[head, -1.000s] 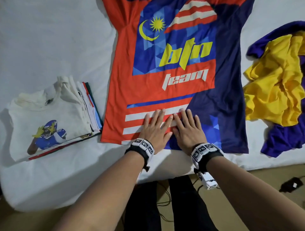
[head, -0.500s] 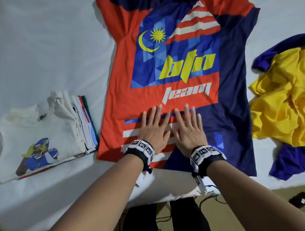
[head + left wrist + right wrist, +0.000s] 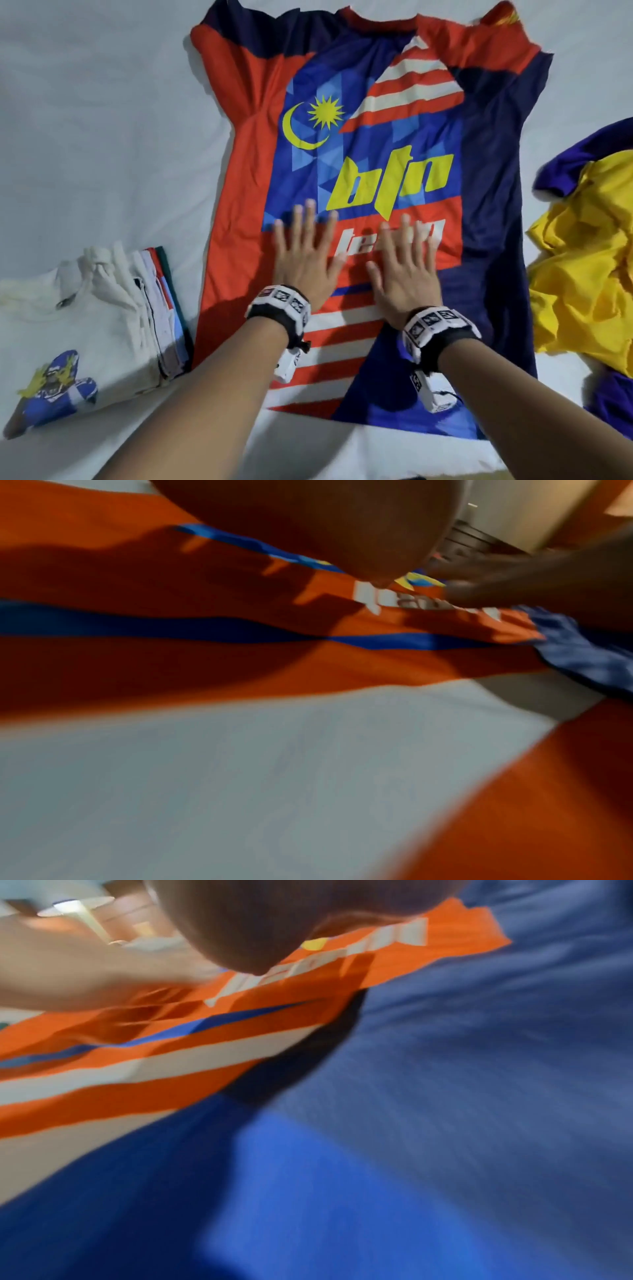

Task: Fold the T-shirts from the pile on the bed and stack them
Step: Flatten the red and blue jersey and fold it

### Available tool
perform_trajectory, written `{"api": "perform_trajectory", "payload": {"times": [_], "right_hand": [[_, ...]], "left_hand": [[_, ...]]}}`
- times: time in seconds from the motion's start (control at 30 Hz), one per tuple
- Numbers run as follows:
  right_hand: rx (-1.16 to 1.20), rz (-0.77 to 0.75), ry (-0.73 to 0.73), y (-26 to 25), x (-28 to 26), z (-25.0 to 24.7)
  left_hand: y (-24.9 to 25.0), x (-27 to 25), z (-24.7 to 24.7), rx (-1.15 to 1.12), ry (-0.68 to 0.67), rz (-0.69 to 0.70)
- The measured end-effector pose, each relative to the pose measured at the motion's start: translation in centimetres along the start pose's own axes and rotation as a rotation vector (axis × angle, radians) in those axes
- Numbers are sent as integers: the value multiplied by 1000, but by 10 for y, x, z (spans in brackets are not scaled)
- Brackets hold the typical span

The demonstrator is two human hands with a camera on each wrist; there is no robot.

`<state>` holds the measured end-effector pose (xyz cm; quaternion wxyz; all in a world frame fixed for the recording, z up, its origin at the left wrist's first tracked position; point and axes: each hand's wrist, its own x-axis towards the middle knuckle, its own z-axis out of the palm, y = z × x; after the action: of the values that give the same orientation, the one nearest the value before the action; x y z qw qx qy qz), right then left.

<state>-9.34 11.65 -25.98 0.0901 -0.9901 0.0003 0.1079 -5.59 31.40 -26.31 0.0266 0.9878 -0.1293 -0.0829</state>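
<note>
Palms of left hand (image 3: 306, 260) and right hand (image 3: 404, 274), fingers spread flat, press the jersey (image 3: 239, 192).

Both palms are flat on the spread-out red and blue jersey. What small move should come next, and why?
Probably slide both palms outward to the side edges. The left hand and right hand lie flat mid-chest on the jersey, which is spread face up and unfolded, with creases near its left armpit. Flattening it seems sensible before folding and adding it to the folded stack.
</note>
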Motion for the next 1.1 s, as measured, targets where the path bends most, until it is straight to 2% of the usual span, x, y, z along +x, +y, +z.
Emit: {"api": "perform_trajectory", "payload": {"times": [0.03,0.07,0.13,0.2,0.27,0.33,0.37,0.4,0.43,0.5,0.53,0.57,0.6,0.63,0.7,0.77,0.83,0.87,0.9,1.0,1.03,1.07,1.1], "right_hand": [[-20,-120,-9,-7,12,2],[-48,-192,-13,-8,24,5],[-75,-182,-20,9,44,8],[-78,-53,-33,40,54,4],[-41,149,-53,72,62,-6],[-6,361,3,85,78,-16],[0,422,51,84,89,-20],[4,418,91,77,103,-25],[12,338,105,65,116,-29],[0,8,79,40,140,-30],[-28,-161,57,31,150,-28],[-59,-268,33,27,160,-26],[-82,-297,15,30,169,-24],[-93,-261,-4,39,176,-23],[-84,-97,-24,64,188,-23],[-36,120,15,86,200,-31],[16,309,79,89,219,-43],[20,322,103,84,230,-49],[15,252,114,75,239,-52],[-45,-192,41,50,263,-48],[-68,-266,15,49,269,-44],[-72,-251,1,52,275,-42],[-56,-161,5,59,282,-40]], "left_hand": [[8,11,2,20,-25,92],[7,23,5,40,-35,123],[-10,46,10,58,-22,62],[-39,58,13,57,-9,-69],[-69,68,9,44,10,-293],[-83,81,-1,6,32,-543],[-81,91,-6,3,52,-586],[-73,102,-11,14,73,-533],[-60,114,-14,26,81,-395],[-27,135,-12,33,72,-21],[-14,145,-10,44,47,116],[-10,156,-7,71,24,193],[-14,168,-5,97,11,214],[-25,180,-3,107,8,186],[-55,197,-4,79,14,50],[-81,209,-11,62,50,-84],[-81,224,-21,93,70,-146],[-73,233,-25,107,86,-135],[-62,241,-28,103,96,-88],[-36,265,-24,63,49,140],[-36,272,-21,61,19,160],[-39,279,-17,54,3,130],[-44,285,-17,37,3,54]]}}
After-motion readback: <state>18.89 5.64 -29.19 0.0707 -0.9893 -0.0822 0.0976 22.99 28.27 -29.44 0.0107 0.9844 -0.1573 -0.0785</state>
